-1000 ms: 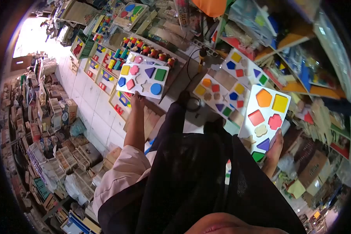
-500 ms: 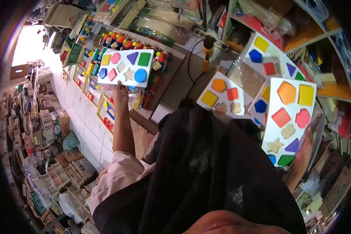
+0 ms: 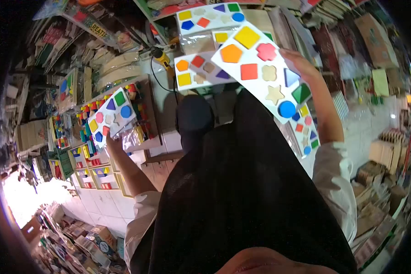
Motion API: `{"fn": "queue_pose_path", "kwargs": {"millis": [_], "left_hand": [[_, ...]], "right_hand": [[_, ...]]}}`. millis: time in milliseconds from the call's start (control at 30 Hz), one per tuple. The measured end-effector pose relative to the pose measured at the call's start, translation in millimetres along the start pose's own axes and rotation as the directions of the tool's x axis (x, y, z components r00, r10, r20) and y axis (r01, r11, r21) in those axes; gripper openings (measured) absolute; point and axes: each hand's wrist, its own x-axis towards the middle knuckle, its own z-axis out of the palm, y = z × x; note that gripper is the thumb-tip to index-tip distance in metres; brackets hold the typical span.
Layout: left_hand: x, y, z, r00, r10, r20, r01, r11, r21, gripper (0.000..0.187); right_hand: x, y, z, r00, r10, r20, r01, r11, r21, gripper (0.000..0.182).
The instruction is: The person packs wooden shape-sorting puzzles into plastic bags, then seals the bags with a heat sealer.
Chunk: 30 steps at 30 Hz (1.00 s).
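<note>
My left hand (image 3: 113, 143) grips the lower edge of a white shape board (image 3: 104, 113) with coloured pieces, held over a display of small coloured toys. On the other side, my right hand (image 3: 298, 63) is closed on the edge of a larger-looking white shape board (image 3: 261, 72); its orange pentagon, yellow square, pink piece, blue circle and bare wooden star show. Behind it lie another shape board (image 3: 207, 56) and one farther back (image 3: 194, 28). Part of a further board (image 3: 309, 133) shows below the right-hand one.
A yellow and black tool (image 3: 160, 57) with a black cable stands near the middle. Coloured toys in wooden trays (image 3: 92, 177) sit at the left. Shelves with stacked goods run along the back. A cardboard box (image 3: 376, 40) is at the right.
The view has turned, so the surroundings have shifted. The left board now tilts and sits lower left. My right hand and its board have moved up and leftward in view, with the board slanted.
</note>
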Motion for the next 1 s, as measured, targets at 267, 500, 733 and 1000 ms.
{"fn": "queue_pose_path", "kwargs": {"millis": [267, 500, 733, 1000], "left_hand": [[-170.1, 211.9, 194.1, 0.917, 0.396, 0.052, -0.344, 0.848, -0.403, 0.043], [-209.4, 209.9, 262.4, 0.707, 0.477, 0.522, -0.462, 0.87, -0.17, 0.036], [-250.0, 209.7, 337.3, 0.612, 0.313, 0.726, -0.397, 0.916, -0.06, 0.032], [-243.2, 239.7, 402.6, 0.576, 0.213, 0.789, -0.323, 0.946, -0.02, 0.03]], "right_hand": [[-51.1, 27.7, 86.2, 0.916, 0.024, 0.4, 0.173, 0.877, -0.448, 0.038], [-61.7, 69.1, 146.1, 0.666, 0.083, 0.741, 0.231, 0.922, -0.311, 0.035], [-84.3, 70.1, 106.3, 0.745, -0.175, 0.644, 0.578, 0.651, -0.492, 0.025], [82.6, 159.7, -161.9, 0.4, -0.52, -0.755, 0.086, 0.841, -0.534, 0.033]]}}
